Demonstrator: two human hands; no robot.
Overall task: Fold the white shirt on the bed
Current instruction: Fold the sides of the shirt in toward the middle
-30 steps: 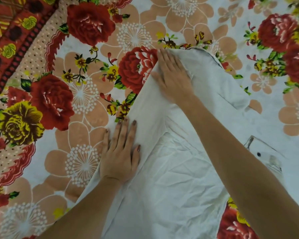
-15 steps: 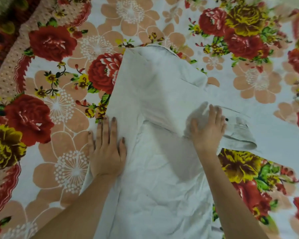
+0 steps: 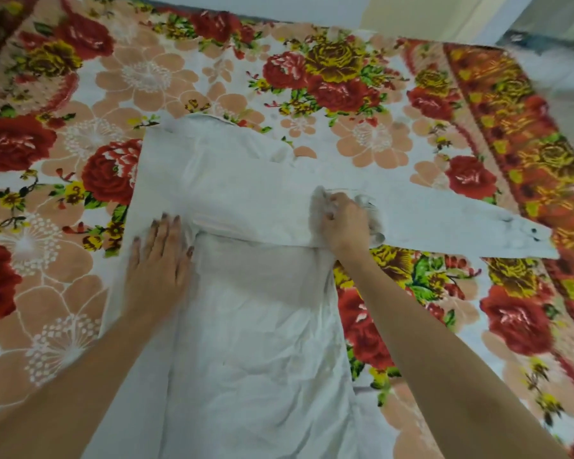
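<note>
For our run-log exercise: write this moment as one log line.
phase: folding | left hand: flat on shirt | right hand: grips sleeve | cuff: on bed

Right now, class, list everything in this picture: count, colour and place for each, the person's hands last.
bedspread: one, red, yellow and peach flowers on white, under everything.
wall: one, pale, beyond the far edge.
white shirt: one, white, lying mid-bedspread, partly folded.
sleeve: one, white, stretched rightwards, dark buttons at its cuff.
left hand: one, pressed flat on the shirt's left side.
right hand: one, gripping bunched shirt fabric by the sleeve.
</note>
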